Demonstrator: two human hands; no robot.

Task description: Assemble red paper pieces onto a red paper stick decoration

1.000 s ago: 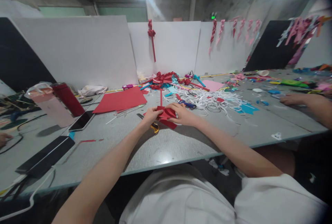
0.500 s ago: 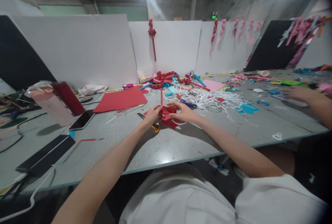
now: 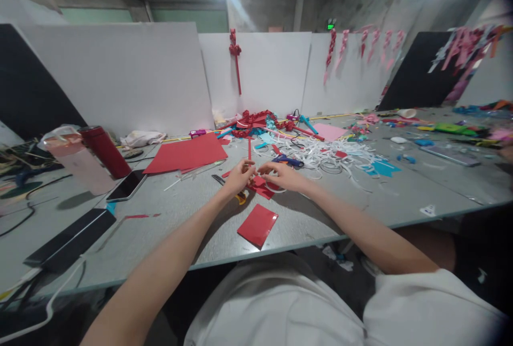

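Observation:
My left hand (image 3: 239, 177) is closed, fingertips together at the top of some red paper pieces (image 3: 263, 187); what it pinches is too small to make out. Just to its right my right hand (image 3: 281, 176) has its fingers curled toward the left hand, and anything between them is too small to tell. A red strip (image 3: 249, 149) stretches away behind the hands. A yellow-handled cutter (image 3: 241, 198) lies partly beneath my left hand. Nearer the table edge lies a separate red rectangle (image 3: 257, 225). Behind my right hand is a dark blue tool (image 3: 288, 160).
Red sheets (image 3: 186, 152), a phone (image 3: 127, 185), a red flask (image 3: 106, 152), a clear bottle (image 3: 79, 161) and a black box (image 3: 71, 239) lie left. White paper strips (image 3: 332, 154) and a blue piece (image 3: 382, 168) lie right. White boards (image 3: 256, 73) stand behind.
A red rectangle now lies on the table in front of my hands; the red piece between them is gone. My hands shifted slightly. The other person's arm at the right has mostly withdrawn.

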